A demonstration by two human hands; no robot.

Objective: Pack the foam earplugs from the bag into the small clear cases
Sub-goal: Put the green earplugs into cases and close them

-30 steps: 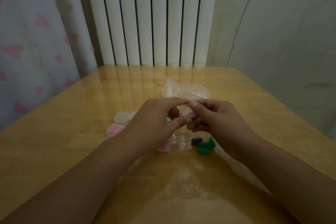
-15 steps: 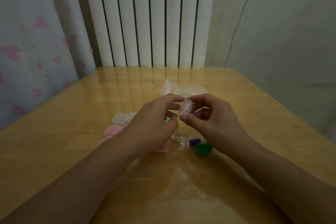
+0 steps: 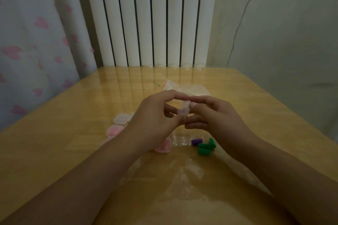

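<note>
Case (image 3: pixel 183 110) pinched between left hand (image 3: pixel 155 115) and right hand (image 3: pixel 215 115) may slip and drop if either grip loosens during closing

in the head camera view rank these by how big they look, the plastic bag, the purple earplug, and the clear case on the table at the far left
1. plastic bag, largest even though the hands hide part of it.
2. clear case.
3. purple earplug, smallest.
The bag lies farthest from the camera and looks biggest anyway, so the order seems safe.

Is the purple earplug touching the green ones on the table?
Cannot tell. In the head view the purple earplug lies right beside the green earplugs, but the dim image shows neither a gap nor contact plainly.
</note>
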